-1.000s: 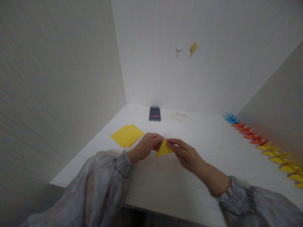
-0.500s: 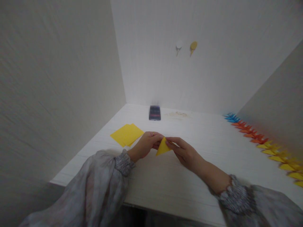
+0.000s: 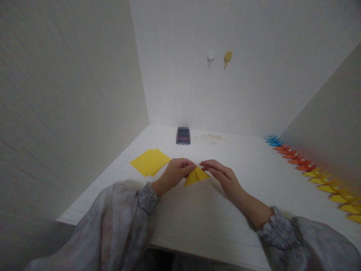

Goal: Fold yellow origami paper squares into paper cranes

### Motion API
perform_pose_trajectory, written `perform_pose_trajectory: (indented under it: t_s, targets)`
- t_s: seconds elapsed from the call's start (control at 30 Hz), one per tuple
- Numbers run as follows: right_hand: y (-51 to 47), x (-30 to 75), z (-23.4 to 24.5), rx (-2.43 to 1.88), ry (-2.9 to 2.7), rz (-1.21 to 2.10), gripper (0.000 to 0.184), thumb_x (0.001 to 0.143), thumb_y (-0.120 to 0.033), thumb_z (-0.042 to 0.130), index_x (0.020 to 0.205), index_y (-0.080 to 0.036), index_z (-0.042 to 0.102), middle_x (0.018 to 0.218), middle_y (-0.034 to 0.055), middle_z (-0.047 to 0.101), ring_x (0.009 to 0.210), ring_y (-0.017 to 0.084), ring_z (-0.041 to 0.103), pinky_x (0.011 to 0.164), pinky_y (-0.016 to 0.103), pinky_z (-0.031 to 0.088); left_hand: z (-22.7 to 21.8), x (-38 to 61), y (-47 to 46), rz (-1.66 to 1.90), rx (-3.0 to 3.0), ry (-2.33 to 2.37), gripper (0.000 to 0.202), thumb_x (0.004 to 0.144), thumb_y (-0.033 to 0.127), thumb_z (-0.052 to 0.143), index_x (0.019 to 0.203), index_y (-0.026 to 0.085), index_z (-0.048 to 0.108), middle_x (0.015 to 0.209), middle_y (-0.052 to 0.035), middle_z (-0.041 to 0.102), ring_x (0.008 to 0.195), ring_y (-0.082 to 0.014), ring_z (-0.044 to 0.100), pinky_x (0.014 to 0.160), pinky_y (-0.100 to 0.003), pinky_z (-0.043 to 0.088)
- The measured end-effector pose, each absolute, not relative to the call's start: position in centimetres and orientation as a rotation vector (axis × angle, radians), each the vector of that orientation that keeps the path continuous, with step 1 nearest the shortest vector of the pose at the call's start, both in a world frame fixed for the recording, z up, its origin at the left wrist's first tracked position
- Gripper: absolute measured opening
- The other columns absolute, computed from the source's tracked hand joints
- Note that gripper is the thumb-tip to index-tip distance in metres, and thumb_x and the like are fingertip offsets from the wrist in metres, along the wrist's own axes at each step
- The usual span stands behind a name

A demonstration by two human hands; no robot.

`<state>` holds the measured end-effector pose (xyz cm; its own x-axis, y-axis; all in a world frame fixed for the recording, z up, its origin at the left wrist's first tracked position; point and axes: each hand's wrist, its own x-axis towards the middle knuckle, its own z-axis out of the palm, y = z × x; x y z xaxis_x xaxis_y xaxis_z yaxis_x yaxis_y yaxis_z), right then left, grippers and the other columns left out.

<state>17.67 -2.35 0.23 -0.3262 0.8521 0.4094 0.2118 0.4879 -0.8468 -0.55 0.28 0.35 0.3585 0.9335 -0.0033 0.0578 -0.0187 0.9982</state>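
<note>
Centre frame, my left hand [image 3: 176,174] has its grip pinched on the folded yellow paper [image 3: 196,175], which is low over the bench [image 3: 197,218]. My right hand [image 3: 225,180] is released, fingers stretched flat, touching the paper's right side. Further left, yellow sheets [image 3: 150,162]. At the back, a dark box [image 3: 183,135]. Along the right edge, a row of folded pieces [image 3: 310,169].

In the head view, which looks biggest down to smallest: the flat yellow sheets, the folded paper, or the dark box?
1. yellow sheets
2. folded paper
3. dark box, though it sits farther back, so its true size is unsure.
</note>
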Motion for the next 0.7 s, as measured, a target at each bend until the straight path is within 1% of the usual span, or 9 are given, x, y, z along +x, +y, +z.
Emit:
perform_pose_trajectory:
  t_s: [0.07, 0.13, 0.2, 0.3, 0.4, 0.53, 0.7]
  targets:
    - [-2.0, 17.3, -0.1, -1.034, -1.645, 1.008, 0.024, 0.081, -0.031, 0.044, 0.094, -0.019, 0.059, 0.083, 0.0046, 0.061, 0.077, 0.015, 0.056, 0.072, 0.029, 0.045, 0.2, -0.6, 0.2, 0.924, 1.562, 1.007, 0.023, 0.071, 0.034, 0.054, 0.076, 0.013, 0.061, 0.067, -0.0021, 0.063, 0.059, -0.01, 0.055, 0.055, -0.021, 0.043]
    - [-1.9, 16.9, -0.6, -1.142, -1.633, 1.095, 0.025, 0.079, -0.036, 0.047, 0.082, -0.016, 0.062, 0.071, 0.0026, 0.06, 0.065, 0.013, 0.054, 0.06, 0.025, 0.044, 0.2, -0.7, 0.1, 0.92, 1.775, 1.05, 0.025, 0.072, 0.036, 0.051, 0.077, 0.014, 0.063, 0.068, -0.0021, 0.063, 0.06, -0.0104, 0.054, 0.056, -0.021, 0.041]
    - [-1.9, 16.4, -0.8, -1.199, -1.687, 1.139, 0.026, 0.077, -0.038, 0.049, 0.077, -0.016, 0.062, 0.066, 0.0012, 0.058, 0.06, 0.011, 0.052, 0.054, 0.022, 0.041, 0.3, -0.9, 0.0, 0.879, 1.964, 1.074, 0.027, 0.074, 0.036, 0.048, 0.077, 0.015, 0.064, 0.066, -0.0015, 0.063, 0.06, -0.0103, 0.053, 0.055, -0.02, 0.039]
    - [-2.0, 16.1, -0.7, -1.237, -1.733, 1.143, 0.025, 0.074, -0.038, 0.052, 0.076, -0.015, 0.063, 0.064, 0.0003, 0.058, 0.058, 0.01, 0.051, 0.052, 0.022, 0.04, 0.4, -0.9, -0.1, 0.821, 2.083, 1.073, 0.029, 0.076, 0.036, 0.045, 0.078, 0.016, 0.065, 0.065, -0.001, 0.063, 0.058, -0.0098, 0.052, 0.054, -0.019, 0.038]
    - [-2.1, 16.1, -0.5, -1.266, -1.689, 1.187, 0.026, 0.072, -0.038, 0.053, 0.073, -0.015, 0.064, 0.06, -0.0004, 0.057, 0.053, 0.009, 0.05, 0.049, 0.021, 0.04, 0.4, -0.8, -0.2, 0.814, 2.054, 1.053, 0.029, 0.076, 0.036, 0.045, 0.078, 0.015, 0.065, 0.066, -0.0013, 0.063, 0.059, -0.0098, 0.052, 0.053, -0.019, 0.038]
    - [-2.2, 16.2, -0.5, -1.252, -1.647, 1.204, 0.024, 0.071, -0.037, 0.055, 0.072, -0.015, 0.064, 0.057, -0.001, 0.056, 0.048, 0.008, 0.05, 0.046, 0.02, 0.041, 0.1, -0.7, -0.1, 0.816, 1.849, 1.012, 0.027, 0.074, 0.036, 0.048, 0.077, 0.013, 0.064, 0.066, -0.002, 0.062, 0.058, -0.0094, 0.052, 0.053, -0.019, 0.039]
    - [-2.4, 16.2, -0.5, -1.241, -1.606, 1.174, 0.022, 0.069, -0.036, 0.058, 0.071, -0.016, 0.065, 0.059, -0.0004, 0.058, 0.049, 0.009, 0.05, 0.047, 0.02, 0.042, -0.1, -0.5, 0.0, 0.794, 1.573, 0.967, 0.026, 0.07, 0.035, 0.053, 0.078, 0.012, 0.061, 0.065, -0.002, 0.061, 0.056, -0.0086, 0.053, 0.053, -0.02, 0.041]
